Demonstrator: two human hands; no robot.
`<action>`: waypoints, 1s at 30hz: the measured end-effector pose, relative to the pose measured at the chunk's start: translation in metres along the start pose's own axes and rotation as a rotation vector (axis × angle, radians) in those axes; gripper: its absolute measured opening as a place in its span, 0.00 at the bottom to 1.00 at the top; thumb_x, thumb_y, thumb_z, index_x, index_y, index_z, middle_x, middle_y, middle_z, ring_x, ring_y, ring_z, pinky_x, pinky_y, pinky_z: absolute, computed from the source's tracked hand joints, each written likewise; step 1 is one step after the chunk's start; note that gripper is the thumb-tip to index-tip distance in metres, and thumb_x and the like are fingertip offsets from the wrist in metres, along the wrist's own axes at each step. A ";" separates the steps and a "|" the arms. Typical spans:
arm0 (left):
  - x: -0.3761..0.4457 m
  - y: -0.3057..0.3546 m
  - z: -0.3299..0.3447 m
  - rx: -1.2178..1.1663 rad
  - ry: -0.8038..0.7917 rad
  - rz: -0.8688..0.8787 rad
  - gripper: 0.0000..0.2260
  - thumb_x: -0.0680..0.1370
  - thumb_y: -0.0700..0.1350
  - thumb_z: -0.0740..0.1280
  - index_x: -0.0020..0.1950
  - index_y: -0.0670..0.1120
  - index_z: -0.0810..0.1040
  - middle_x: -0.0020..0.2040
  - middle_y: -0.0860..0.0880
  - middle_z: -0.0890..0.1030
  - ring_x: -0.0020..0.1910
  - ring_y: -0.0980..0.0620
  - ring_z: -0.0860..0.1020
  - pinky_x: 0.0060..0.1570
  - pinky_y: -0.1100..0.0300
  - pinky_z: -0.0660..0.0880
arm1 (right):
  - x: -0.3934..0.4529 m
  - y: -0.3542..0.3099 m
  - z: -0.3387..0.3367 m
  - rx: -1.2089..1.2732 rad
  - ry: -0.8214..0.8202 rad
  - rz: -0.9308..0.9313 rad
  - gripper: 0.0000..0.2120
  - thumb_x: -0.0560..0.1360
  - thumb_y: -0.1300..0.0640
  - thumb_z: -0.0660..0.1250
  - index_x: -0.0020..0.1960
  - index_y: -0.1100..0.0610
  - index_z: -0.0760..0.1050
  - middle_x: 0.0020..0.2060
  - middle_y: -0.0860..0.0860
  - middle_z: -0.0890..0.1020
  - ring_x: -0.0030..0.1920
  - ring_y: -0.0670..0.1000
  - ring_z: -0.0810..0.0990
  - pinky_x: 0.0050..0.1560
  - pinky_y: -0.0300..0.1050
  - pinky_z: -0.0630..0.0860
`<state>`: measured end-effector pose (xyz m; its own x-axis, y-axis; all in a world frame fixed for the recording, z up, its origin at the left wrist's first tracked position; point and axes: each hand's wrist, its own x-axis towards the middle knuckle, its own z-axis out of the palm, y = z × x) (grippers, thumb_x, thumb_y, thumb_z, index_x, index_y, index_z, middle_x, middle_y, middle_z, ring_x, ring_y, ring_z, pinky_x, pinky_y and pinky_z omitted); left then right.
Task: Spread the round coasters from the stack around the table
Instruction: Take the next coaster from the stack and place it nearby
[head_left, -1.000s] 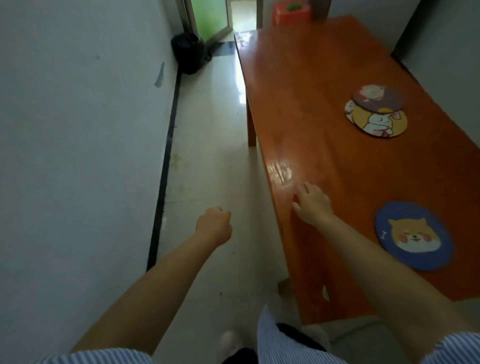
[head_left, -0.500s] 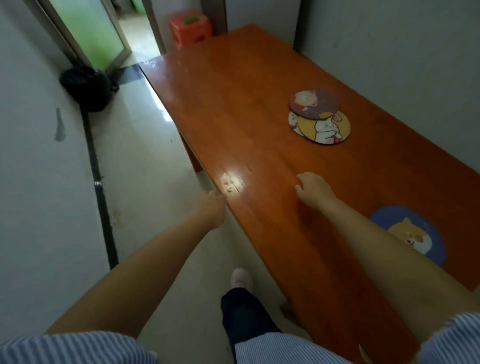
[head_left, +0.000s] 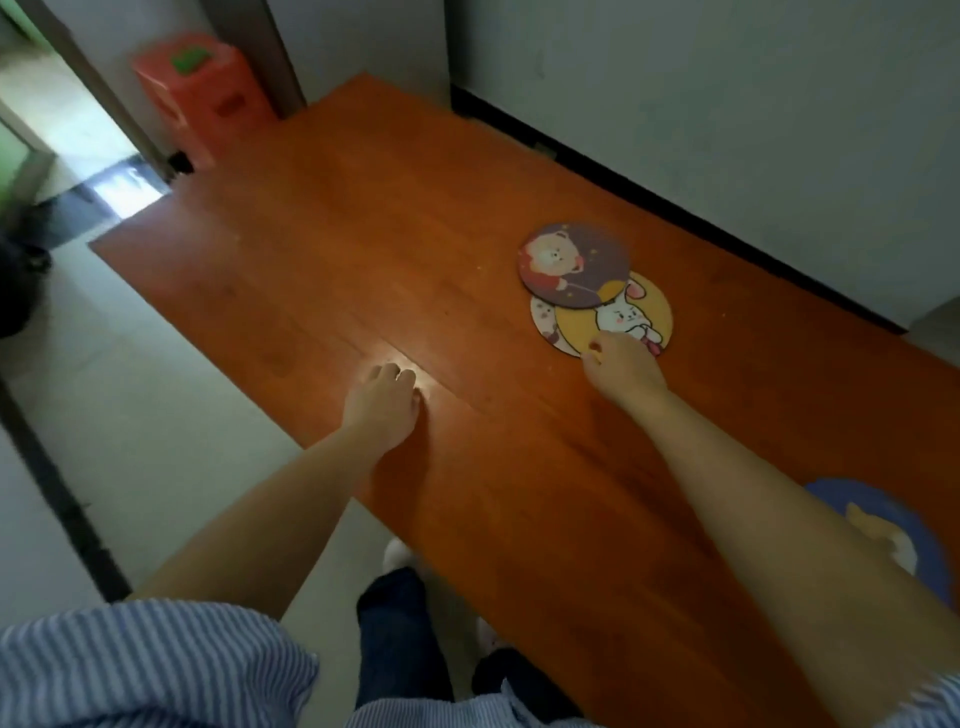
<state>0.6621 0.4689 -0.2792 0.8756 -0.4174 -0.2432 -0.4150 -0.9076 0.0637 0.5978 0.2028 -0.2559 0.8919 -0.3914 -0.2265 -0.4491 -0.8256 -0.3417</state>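
Now the stack (head_left: 597, 291) sits toward the table's (head_left: 363, 249) far right, three coasters fanned out: a purple one (head_left: 574, 265) on top at 11 o'clock, a yellow one (head_left: 618, 317) under it, and a pale one (head_left: 543, 319) peeking out at 8 o'clock. The right hand (head_left: 623, 371) touches the yellow coaster's near edge at 6 o'clock, fingers curled on the rim; whether they have pinched it I cannot tell. Since the purple one overlaps the yellow, sliding the yellow toward 6 o'clock would probably drag it along, so lifting the near edge first looks wiser. The left hand (head_left: 382, 402) rests on the table at 9 o'clock, fingers loosely curled, holding nothing. A blue coaster (head_left: 924, 525) lies near the right forearm, so bare wood at 10 o'clock suits the next placement.
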 end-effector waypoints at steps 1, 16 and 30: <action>0.015 -0.007 0.001 -0.009 0.010 0.028 0.15 0.79 0.46 0.55 0.63 0.42 0.69 0.63 0.42 0.72 0.64 0.43 0.68 0.56 0.50 0.72 | 0.008 -0.005 0.001 0.002 0.013 0.021 0.14 0.77 0.59 0.59 0.56 0.67 0.75 0.54 0.64 0.80 0.55 0.62 0.77 0.53 0.54 0.76; 0.150 -0.091 0.023 -0.022 -0.001 0.522 0.26 0.79 0.54 0.50 0.74 0.43 0.57 0.76 0.43 0.58 0.75 0.47 0.52 0.72 0.54 0.45 | 0.129 -0.075 0.033 -0.259 0.074 0.191 0.24 0.76 0.50 0.65 0.66 0.61 0.65 0.61 0.61 0.74 0.60 0.62 0.72 0.53 0.54 0.75; 0.151 -0.094 0.026 -0.063 0.023 0.532 0.25 0.78 0.53 0.49 0.72 0.42 0.60 0.75 0.43 0.62 0.75 0.46 0.56 0.72 0.52 0.48 | 0.082 -0.064 0.043 -0.171 0.144 0.220 0.10 0.78 0.59 0.59 0.51 0.64 0.76 0.50 0.60 0.81 0.51 0.60 0.78 0.46 0.49 0.75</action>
<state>0.8272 0.4923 -0.3469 0.5539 -0.8207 -0.1403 -0.7880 -0.5711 0.2301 0.6972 0.2408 -0.2918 0.7782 -0.6118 -0.1419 -0.6275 -0.7664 -0.1373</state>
